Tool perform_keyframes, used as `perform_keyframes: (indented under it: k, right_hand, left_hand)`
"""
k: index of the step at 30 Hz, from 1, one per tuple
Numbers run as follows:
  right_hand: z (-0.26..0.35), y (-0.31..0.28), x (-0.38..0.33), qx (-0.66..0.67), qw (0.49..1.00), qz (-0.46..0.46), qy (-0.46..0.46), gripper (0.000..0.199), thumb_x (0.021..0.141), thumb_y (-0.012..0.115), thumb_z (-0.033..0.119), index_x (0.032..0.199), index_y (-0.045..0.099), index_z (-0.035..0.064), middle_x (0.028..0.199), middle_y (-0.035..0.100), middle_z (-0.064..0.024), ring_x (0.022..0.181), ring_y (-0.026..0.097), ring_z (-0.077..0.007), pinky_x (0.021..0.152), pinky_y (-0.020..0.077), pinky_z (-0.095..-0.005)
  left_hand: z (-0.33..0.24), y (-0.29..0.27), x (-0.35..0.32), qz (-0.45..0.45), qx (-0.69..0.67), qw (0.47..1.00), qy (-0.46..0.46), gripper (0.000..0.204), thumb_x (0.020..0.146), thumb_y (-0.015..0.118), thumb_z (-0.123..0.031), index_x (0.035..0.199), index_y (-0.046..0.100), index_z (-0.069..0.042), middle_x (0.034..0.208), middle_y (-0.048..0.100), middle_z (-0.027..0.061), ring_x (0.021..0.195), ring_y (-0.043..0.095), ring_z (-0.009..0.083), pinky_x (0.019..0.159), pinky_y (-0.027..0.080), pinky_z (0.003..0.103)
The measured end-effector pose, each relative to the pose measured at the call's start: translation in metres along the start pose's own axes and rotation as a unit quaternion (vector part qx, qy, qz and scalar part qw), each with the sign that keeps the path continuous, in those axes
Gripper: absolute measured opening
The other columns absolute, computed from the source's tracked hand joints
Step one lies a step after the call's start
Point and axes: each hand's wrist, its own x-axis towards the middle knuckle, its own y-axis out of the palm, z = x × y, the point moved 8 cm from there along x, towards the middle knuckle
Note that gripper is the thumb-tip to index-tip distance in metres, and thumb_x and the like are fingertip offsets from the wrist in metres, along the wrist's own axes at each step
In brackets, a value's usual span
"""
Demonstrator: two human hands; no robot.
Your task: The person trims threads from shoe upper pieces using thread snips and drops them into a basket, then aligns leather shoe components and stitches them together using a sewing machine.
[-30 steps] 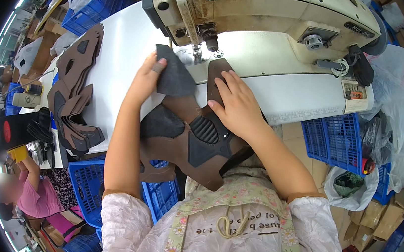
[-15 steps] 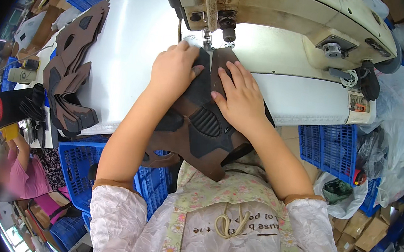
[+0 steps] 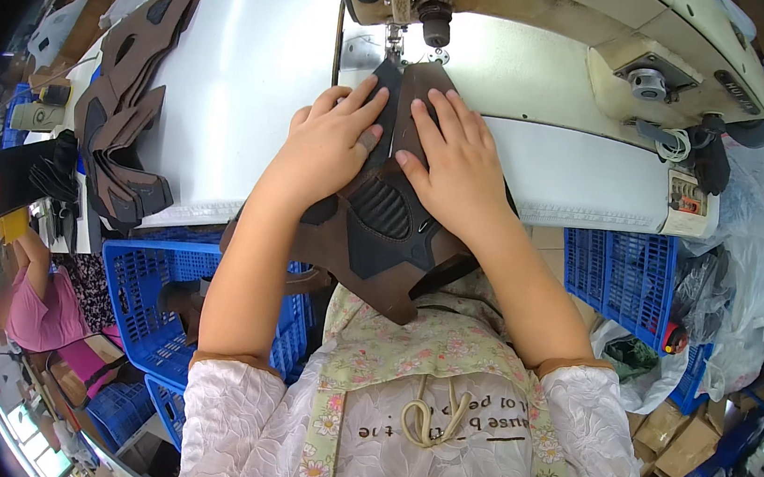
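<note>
- Head view: your left hand (image 3: 332, 143) lies spread flat on the dark flap (image 3: 385, 77) of the piece (image 3: 386, 248).
- Your right hand (image 3: 457, 158), also spread, lies on its brown flap (image 3: 426, 79).
- Piece: mid-view; from it, machine (image 3: 539, 21) at 1 o'clock, stack (image 3: 131, 83) at 10.

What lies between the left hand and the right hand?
In the head view, a dark strip and a brown strip lie side by side between them.

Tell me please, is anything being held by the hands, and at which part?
No grip shows: the left hand lies flat on the dark panel, the right hand on the brown panel, near their far ends.
</note>
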Motion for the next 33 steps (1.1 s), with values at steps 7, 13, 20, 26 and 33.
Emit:
perform_keyframes:
  k: [7, 13, 20, 26, 33]
  right_hand:
    - [-0.0009, 0.0006, -0.0007, -0.003, 1.000, -0.004, 0.001, 0.057, 0.085, 0.065, 0.034, 0.131, 0.054, 0.0028, 0.139, 0.049, -0.0183, 0.133, 0.042, -0.0335, 0.111, 0.0318, -0.0475]
    - [-0.0014, 0.0014, -0.0023, -0.003, 1.000, -0.003, 0.005, 0.056, 0.086, 0.064, 0.034, 0.131, 0.054, 0.0023, 0.139, 0.049, -0.0187, 0.133, 0.041, -0.0340, 0.111, 0.0316, -0.0479]
    - [-0.0001, 0.0005, -0.0012, 0.003, 1.000, 0.001, 0.004, 0.055, 0.087, 0.062, 0.035, 0.131, 0.054, 0.0016, 0.138, 0.049, -0.0197, 0.133, 0.042, -0.0348, 0.112, 0.0307, -0.0485]
    - [-0.0010, -0.0002, 0.0001, 0.007, 1.000, 0.004, 0.005, 0.056, 0.087, 0.063, 0.034, 0.131, 0.054, 0.0014, 0.138, 0.049, -0.0198, 0.133, 0.041, -0.0349, 0.112, 0.0307, -0.0485]
    - [-0.0014, 0.0017, 0.0003, 0.015, 1.000, 0.016, 0.010, 0.055, 0.087, 0.063, 0.033, 0.131, 0.054, 0.0012, 0.139, 0.048, -0.0197, 0.134, 0.040, -0.0346, 0.113, 0.0301, -0.0478]
  left_hand:
    - [0.0001, 0.0096, 0.0030, -0.053, 0.057, 0.996, -0.040, 0.047, 0.094, 0.056, -0.028, 0.140, 0.052, -0.022, 0.148, 0.045, -0.0002, 0.120, 0.047, 0.0328, 0.102, 0.036, 0.046]
    - [-0.0069, 0.0049, -0.0007, -0.123, 0.104, 0.987, -0.007, 0.045, 0.089, 0.061, -0.029, 0.133, 0.059, -0.019, 0.141, 0.052, 0.0017, 0.114, 0.052, 0.0309, 0.094, 0.041, 0.043]
    - [-0.0044, 0.0033, 0.0001, -0.063, 0.067, 0.996, -0.012, 0.049, 0.090, 0.059, -0.028, 0.138, 0.054, -0.020, 0.147, 0.046, 0.0004, 0.118, 0.048, 0.0329, 0.102, 0.036, 0.045]
    - [-0.0058, 0.0028, 0.0019, -0.049, 0.069, 0.996, 0.000, 0.050, 0.090, 0.060, -0.027, 0.138, 0.054, -0.019, 0.147, 0.046, 0.0009, 0.119, 0.047, 0.0332, 0.103, 0.036, 0.046]
    - [-0.0064, 0.0053, -0.0003, -0.063, 0.086, 0.994, 0.021, 0.050, 0.090, 0.060, -0.025, 0.138, 0.054, -0.016, 0.146, 0.046, 0.0042, 0.127, 0.045, 0.0330, 0.105, 0.036, 0.045]
